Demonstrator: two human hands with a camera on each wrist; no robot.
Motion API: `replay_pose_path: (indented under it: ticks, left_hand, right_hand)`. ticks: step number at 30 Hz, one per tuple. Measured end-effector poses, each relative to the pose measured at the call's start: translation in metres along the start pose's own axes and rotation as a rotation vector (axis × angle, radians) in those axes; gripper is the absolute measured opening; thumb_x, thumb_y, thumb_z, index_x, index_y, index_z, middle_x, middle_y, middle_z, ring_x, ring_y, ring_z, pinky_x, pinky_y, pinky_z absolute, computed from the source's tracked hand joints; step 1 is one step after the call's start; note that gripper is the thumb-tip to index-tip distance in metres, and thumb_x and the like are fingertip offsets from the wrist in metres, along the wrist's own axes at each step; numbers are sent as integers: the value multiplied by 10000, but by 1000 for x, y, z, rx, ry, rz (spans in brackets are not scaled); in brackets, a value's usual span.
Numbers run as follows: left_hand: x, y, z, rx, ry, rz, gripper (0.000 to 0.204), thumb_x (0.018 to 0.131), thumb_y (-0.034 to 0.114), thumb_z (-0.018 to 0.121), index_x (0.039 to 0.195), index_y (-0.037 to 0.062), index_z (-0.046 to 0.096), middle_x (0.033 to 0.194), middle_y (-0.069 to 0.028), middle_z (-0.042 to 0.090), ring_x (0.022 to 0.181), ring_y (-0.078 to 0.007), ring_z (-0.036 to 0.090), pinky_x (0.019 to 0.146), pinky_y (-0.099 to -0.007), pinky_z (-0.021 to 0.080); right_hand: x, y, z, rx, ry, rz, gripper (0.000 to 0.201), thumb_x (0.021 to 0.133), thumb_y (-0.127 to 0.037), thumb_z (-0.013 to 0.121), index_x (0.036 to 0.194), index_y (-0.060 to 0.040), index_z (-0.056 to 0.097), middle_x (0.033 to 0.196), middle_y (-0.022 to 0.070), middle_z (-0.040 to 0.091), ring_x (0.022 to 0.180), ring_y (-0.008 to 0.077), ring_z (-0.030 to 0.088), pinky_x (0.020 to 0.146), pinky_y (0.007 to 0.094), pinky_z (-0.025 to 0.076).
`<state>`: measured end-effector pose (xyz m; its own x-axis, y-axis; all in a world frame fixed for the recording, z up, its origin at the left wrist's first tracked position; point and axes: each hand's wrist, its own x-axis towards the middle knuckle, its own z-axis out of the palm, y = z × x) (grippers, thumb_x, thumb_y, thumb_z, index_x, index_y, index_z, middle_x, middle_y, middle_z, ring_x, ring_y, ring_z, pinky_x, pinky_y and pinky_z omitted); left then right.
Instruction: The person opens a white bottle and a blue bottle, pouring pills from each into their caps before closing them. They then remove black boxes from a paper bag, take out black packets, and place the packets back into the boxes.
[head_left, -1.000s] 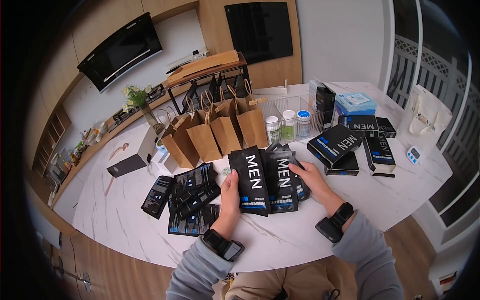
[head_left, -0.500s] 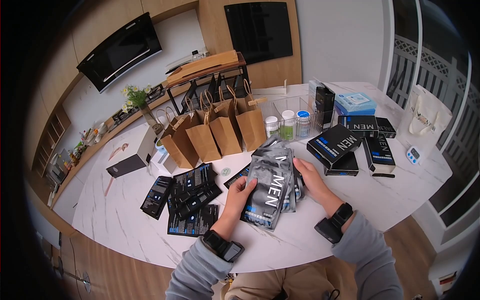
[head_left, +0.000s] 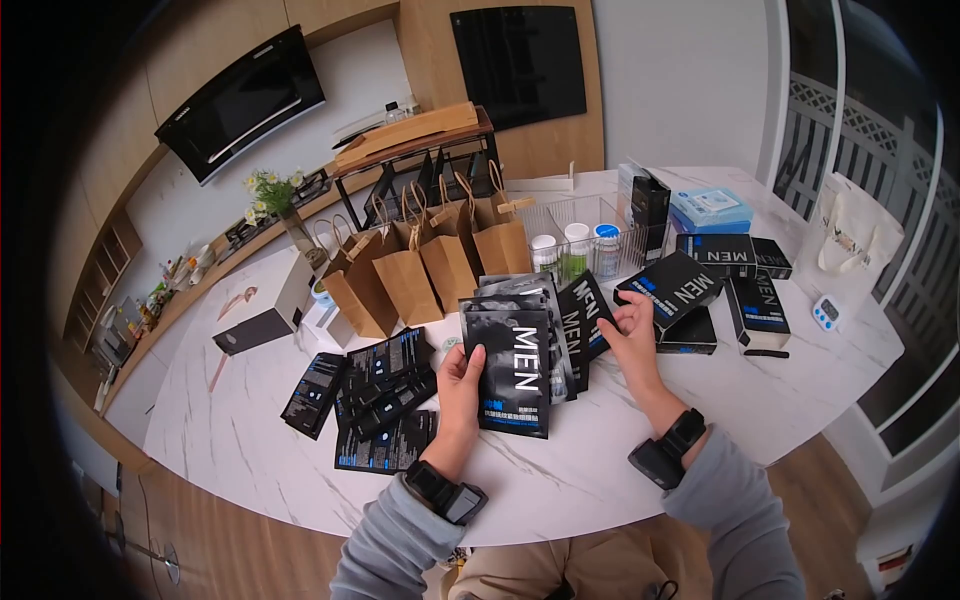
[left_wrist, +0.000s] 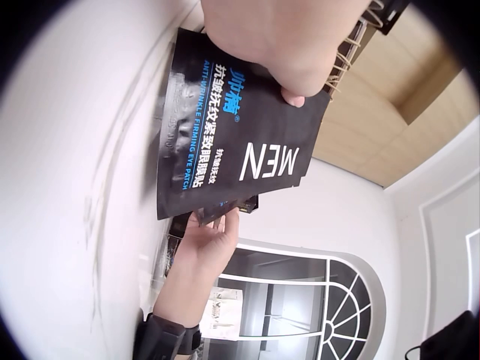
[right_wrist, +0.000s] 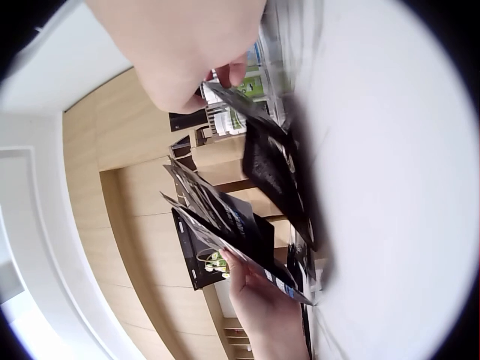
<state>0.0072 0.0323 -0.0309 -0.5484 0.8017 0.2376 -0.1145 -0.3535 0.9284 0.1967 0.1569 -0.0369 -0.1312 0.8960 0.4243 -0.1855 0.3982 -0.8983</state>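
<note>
In the head view my left hand (head_left: 460, 392) holds a fanned stack of black MEN sachets (head_left: 515, 375), thumb on the front one. My right hand (head_left: 636, 345) pinches the edge of other black sachets (head_left: 578, 325) just right of that stack. The left wrist view shows the front sachet (left_wrist: 247, 135) under my left hand (left_wrist: 277, 37), with my right hand (left_wrist: 206, 251) beyond. From the right wrist, a sachet (right_wrist: 259, 112) hangs at the fingertips of my right hand (right_wrist: 180, 52), while my left hand (right_wrist: 266, 315) grips the separate stack (right_wrist: 225, 221).
More dark sachets (head_left: 385, 390) lie in a pile at the left. Brown paper bags (head_left: 405, 280) stand behind, beside a clear organizer (head_left: 590, 235) with bottles. Black boxes (head_left: 680, 290), a small timer (head_left: 826, 312) and a white bag (head_left: 850, 225) are at the right.
The sachets have parted into two groups. My right hand has moved slightly up with its group; the left-hand stack has turned more upright and shifted left.
</note>
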Motion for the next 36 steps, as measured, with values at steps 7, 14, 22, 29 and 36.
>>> replay_pose_path:
  ticks: [7, 14, 22, 29, 36]
  left_hand:
    - [-1, -2, -1, -65, -102, -33, 114, 878, 152, 544, 891, 39, 549, 845, -1, 615, 745, -47, 535, 698, -181, 409]
    - [-2, 0, 2, -16, -182, -62, 115, 882, 139, 533, 927, 34, 550, 885, 1, 610, 781, -47, 533, 710, -178, 406]
    - [3, -11, -5, -168, -41, -43, 262, 928, 220, 433, 1095, 18, 446, 1047, -75, 561, 918, -148, 554, 847, -282, 438]
    - [8, -24, -17, -56, 173, -15, 251, 934, 208, 413, 1112, 30, 416, 1071, -82, 541, 956, -159, 532, 853, -297, 431]
    - [1, -9, -4, -79, 89, -114, 253, 912, 181, 465, 1105, 22, 427, 1054, -78, 553, 930, -150, 545, 826, -286, 446]
  right_hand:
    - [-4, -29, 3, -6, -274, -183, 171, 885, -145, 487, 913, 2, 570, 860, 57, 531, 828, 130, 504, 723, 240, 385]
    - [-14, -2, 11, 55, -540, 44, 197, 859, -137, 540, 864, 58, 565, 641, -18, 507, 635, 60, 432, 568, 237, 367]
    - [-9, 0, 1, 30, -259, 74, 201, 909, -151, 481, 979, 21, 558, 863, -16, 586, 764, 21, 490, 679, 183, 402]
    - [-5, -28, 0, 344, -14, 34, 242, 918, -192, 459, 1038, 6, 525, 899, 5, 575, 790, 35, 479, 718, 187, 408]
    - [-15, -9, 8, 236, -438, 198, 240, 917, -193, 469, 1052, -4, 524, 907, -12, 569, 791, 21, 498, 698, 172, 413]
